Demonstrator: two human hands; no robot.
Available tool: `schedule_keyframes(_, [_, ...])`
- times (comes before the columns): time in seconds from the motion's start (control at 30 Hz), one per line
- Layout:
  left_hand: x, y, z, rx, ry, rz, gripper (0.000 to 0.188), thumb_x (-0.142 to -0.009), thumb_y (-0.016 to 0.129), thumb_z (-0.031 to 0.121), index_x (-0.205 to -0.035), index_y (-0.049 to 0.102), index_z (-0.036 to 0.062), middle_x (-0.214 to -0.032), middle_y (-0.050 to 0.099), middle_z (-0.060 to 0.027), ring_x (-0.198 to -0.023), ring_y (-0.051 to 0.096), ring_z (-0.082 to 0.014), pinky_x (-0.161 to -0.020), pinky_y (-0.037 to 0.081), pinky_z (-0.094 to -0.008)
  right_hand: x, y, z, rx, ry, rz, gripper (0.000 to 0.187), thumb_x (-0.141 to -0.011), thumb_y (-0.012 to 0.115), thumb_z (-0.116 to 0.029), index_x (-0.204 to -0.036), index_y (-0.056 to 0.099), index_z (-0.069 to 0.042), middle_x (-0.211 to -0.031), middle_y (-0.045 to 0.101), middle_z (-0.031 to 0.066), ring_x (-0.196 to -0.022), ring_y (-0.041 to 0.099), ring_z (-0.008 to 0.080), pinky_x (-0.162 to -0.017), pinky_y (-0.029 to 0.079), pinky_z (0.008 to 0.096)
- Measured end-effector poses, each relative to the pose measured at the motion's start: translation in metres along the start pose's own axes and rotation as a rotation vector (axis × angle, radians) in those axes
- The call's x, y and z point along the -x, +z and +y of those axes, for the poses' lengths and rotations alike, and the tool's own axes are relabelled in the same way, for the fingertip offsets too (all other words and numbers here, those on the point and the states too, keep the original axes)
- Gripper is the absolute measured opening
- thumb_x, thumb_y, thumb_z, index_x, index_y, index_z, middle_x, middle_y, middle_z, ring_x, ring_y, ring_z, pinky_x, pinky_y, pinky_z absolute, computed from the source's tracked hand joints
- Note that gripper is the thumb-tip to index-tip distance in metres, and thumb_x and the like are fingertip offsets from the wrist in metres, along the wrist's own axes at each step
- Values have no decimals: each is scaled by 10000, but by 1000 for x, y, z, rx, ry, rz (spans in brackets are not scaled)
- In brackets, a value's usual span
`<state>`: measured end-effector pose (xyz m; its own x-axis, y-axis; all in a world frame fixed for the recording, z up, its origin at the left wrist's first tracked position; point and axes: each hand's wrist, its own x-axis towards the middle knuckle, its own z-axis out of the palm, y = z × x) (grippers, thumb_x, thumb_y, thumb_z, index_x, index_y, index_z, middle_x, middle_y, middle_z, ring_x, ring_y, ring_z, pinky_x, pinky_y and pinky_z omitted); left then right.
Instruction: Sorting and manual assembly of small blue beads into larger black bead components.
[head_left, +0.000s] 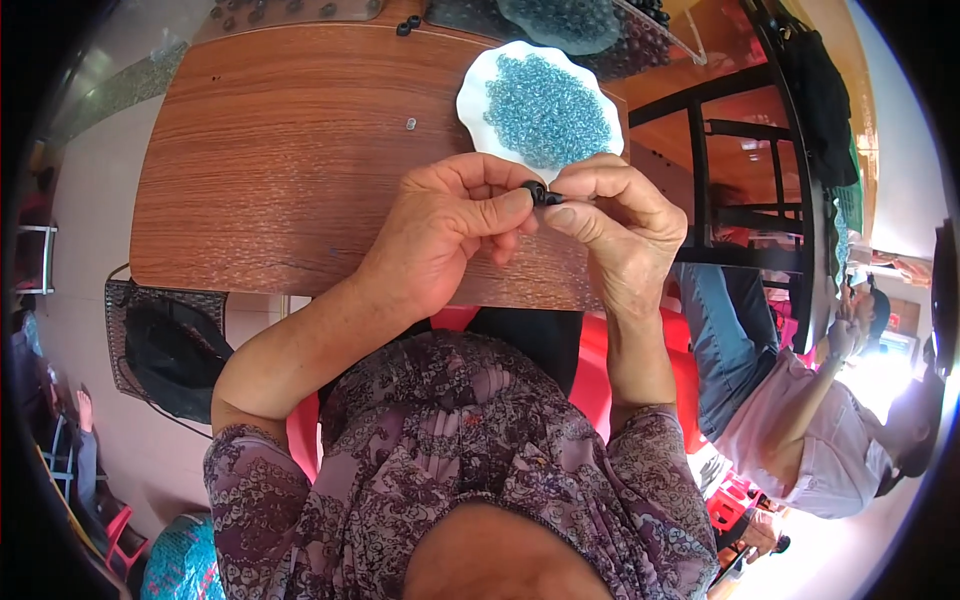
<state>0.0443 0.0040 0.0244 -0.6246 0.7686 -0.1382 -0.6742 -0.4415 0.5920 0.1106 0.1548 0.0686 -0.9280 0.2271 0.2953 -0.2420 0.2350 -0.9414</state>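
My left hand (440, 220) pinches a small shiny black bead-like piece (536, 190) between thumb and forefinger. From the other side my right hand (630, 220) closes thumb and forefinger on the dark end of the same piece, or on a second one against it; I cannot tell which. Both hands are above the near right part of the wooden table, fingertips almost meeting. Just beyond them lies a white scalloped plate (472, 100) bearing a heap of pale blue, see-through beads (548, 112). One small clear bead (411, 124) lies on the wood left of the plate.
The wooden table (270, 190) has several black beads (405, 27) at its far edge, beside clear trays (640, 30) of more beads. A black metal frame (745, 130) stands to the right. A basket-like stool (165, 345) with a black bag is at lower left. A seated person (810, 430) works at right.
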Motion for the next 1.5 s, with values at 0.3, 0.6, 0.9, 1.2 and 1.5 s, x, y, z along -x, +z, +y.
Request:
schedule_keyframes(0.3, [3, 2, 1, -96, 71, 15, 154, -820, 633, 59, -936, 607, -39, -752, 621, -69, -613, 545, -91, -550, 445, -202, -2, -1, -3, 144, -44, -19, 171, -628, 705, 100, -780, 645, 50, -778, 614, 89, -731, 556, 147, -665, 442, 246])
schedule_keyframes(0.6, [2, 3, 0, -64, 34, 45, 158, -827, 624, 66, -938, 608, -45, -769, 627, -75, -627, 559, -97, -567, 452, -203, 1, 6, 2, 614, -411, 10, 193, -648, 713, 44, -829, 646, 35, -780, 618, 114, -713, 566, 208, -618, 438, 270])
schedule_keyframes(0.9, [4, 7, -2, -77, 157, 115, 153, -835, 597, 55, -941, 611, -54, -857, 629, -79, -780, 580, -107, -727, 460, -215, 8, 25, 14, 746, -630, 83, 353, -639, 709, 58, -977, 616, 27, -860, 606, 127, -733, 555, 245, -626, 439, 315])
schedule_keyframes(1.2, [8, 11, -3, -72, 137, 181, 120, -828, 603, 62, -885, 612, -43, -842, 623, -51, -767, 552, -75, -703, 430, -186, 6, 33, 24, 828, -693, 181, 352, -620, 689, 98, -950, 589, 25, -862, 608, 135, -720, 561, 255, -624, 439, 322])
schedule_keyframes(1.5, [6, 9, 1, -136, 190, 245, 116, -825, 610, 67, -862, 616, -43, -793, 616, -26, -719, 536, -49, -661, 415, -172, -4, 38, 30, 825, -770, 174, 269, -640, 688, 68, -886, 585, 35, -809, 610, 123, -647, 550, 236, -570, 410, 315])
